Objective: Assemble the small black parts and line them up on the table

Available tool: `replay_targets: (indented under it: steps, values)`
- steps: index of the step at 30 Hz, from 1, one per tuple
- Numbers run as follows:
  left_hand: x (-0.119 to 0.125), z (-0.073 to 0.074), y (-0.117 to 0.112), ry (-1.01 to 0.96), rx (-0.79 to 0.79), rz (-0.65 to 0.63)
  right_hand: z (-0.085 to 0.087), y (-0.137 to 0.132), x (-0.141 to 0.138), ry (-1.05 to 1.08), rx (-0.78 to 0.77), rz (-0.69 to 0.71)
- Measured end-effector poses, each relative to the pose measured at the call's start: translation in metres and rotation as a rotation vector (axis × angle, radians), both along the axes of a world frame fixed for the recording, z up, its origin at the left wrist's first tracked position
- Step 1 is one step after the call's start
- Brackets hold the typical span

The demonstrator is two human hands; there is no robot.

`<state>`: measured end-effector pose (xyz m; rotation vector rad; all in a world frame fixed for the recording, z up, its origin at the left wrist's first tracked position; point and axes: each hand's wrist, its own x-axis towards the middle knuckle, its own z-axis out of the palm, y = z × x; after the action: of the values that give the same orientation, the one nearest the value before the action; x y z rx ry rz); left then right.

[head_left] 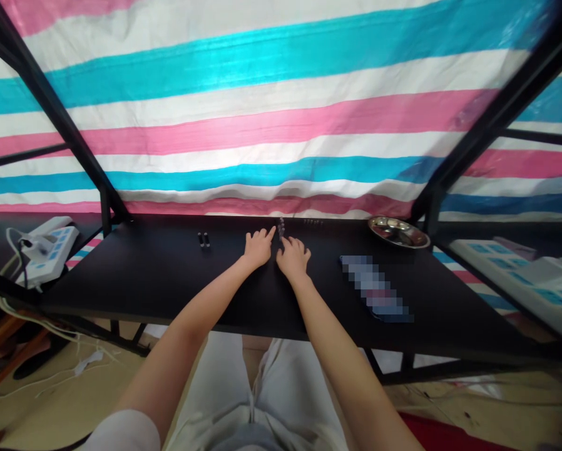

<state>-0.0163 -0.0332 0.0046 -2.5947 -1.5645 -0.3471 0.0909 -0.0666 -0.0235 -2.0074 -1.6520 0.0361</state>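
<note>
My left hand (260, 247) rests on the black table (168, 282), fingers apart, its index finger stretched toward a short column of small shiny pieces (281, 227). Just right of it, my right hand (293, 255) lies with fingers spread and slightly bent, a fingertip at the near end of that column. The pieces are too small to name. Behind my right hand, a row of similar tiny pieces (313, 221) runs along the table's far edge. Left of my hands stand two small dark cylinders (203, 239) side by side, resembling batteries.
A shiny metal dish (398, 233) sits at the table's far right. Nearer lies a blurred-out long bluish object (375, 288). Black frame posts (69, 131) rise at both sides, before a striped sheet (262, 119). Power strips (51, 254) with cables lie beyond the posts.
</note>
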Motion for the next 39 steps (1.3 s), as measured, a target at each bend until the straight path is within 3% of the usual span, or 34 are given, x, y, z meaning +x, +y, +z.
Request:
replay_targets:
  steps: [6,11,19,24,29,39]
  values:
    - [0.000,-0.001,0.010,-0.062,0.079,-0.050,-0.001,0.002,-0.003,-0.026,-0.074,0.008]
    - [-0.015,-0.002,0.010,-0.212,0.104,-0.031,0.000,0.003,-0.004,-0.050,-0.164,0.060]
    - [-0.058,-0.001,-0.013,-0.610,0.064,0.122,0.000,0.008,-0.007,-0.062,-0.197,0.061]
    - [-0.072,-0.011,-0.023,-0.794,0.060,0.129,-0.003,0.012,-0.008,-0.068,-0.234,0.069]
    - [-0.077,-0.017,-0.024,-0.826,0.051,0.081,-0.004,0.013,-0.008,-0.071,-0.236,0.063]
    - [-0.074,-0.010,-0.030,-0.827,0.013,0.056,-0.002,0.012,-0.009,-0.087,-0.261,0.063]
